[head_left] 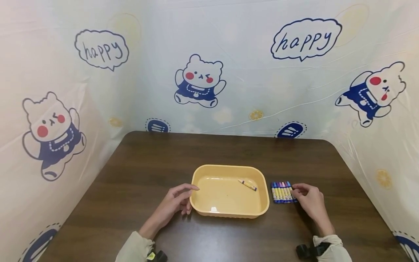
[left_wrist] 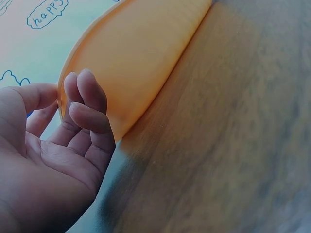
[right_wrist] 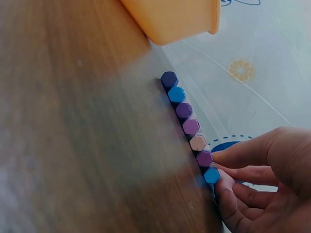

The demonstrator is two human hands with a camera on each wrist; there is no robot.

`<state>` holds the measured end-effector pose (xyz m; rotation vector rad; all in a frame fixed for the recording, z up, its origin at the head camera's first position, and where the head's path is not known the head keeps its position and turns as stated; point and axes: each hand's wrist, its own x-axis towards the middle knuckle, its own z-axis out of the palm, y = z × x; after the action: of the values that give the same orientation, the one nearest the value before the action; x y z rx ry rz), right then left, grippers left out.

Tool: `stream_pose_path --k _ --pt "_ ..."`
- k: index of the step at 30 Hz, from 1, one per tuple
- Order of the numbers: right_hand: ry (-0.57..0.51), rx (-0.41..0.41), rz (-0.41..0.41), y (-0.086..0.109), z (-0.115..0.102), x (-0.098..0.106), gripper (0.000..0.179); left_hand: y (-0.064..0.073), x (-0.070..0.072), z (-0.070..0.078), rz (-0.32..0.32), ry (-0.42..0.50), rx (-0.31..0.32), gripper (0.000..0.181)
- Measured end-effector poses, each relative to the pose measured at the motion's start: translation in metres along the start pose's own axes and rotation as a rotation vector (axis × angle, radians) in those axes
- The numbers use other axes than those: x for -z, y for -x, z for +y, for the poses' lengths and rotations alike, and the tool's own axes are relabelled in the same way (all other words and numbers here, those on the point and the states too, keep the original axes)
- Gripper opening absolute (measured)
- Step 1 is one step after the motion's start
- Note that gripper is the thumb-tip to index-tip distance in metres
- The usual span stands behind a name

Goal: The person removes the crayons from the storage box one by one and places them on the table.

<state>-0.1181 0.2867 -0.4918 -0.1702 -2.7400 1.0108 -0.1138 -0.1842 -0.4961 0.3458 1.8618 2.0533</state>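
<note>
A shallow yellow plastic tray point(head_left: 229, 214) stands on the table. One crayon point(head_left: 247, 185) with a yellow wrapper and dark bands lies inside it, towards the right. At the tray's left rim my left hand point(head_left: 175, 202) pinches the edge between thumb and index finger, the other fingers loosely bent outside the wall. Right of the tray, several yellow-wrapped crayons point(head_left: 281, 193) lie side by side in a row; blue, purple, pink and peach ends show in the right wrist view. My right hand point(head_left: 311, 202) pinches the blue crayon point(right_wrist: 212, 175) at the row's right end.
The dark brown wooden table point(head_left: 157, 156) has rounded back corners. A pale printed curtain point(head_left: 242, 87) with cartoon bears surrounds its back and sides. Each wrist carries a black strap point(head_left: 312, 250) by a light sleeve.
</note>
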Motion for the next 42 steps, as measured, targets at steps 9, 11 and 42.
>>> stream_pose_path --k 9,11,42 --pt "-0.004 0.048 0.021 0.001 0.000 0.001 0.017 -0.001 0.000 0.001 0.012 -0.004 -0.008 0.030" --pt "-0.007 0.058 0.019 0.001 0.000 0.001 0.016 -0.001 0.000 0.001 0.015 -0.007 -0.010 0.029" --pt "-0.058 0.100 0.037 0.010 -0.033 0.007 0.016 -0.001 -0.001 0.000 0.003 -0.008 -0.019 0.031"
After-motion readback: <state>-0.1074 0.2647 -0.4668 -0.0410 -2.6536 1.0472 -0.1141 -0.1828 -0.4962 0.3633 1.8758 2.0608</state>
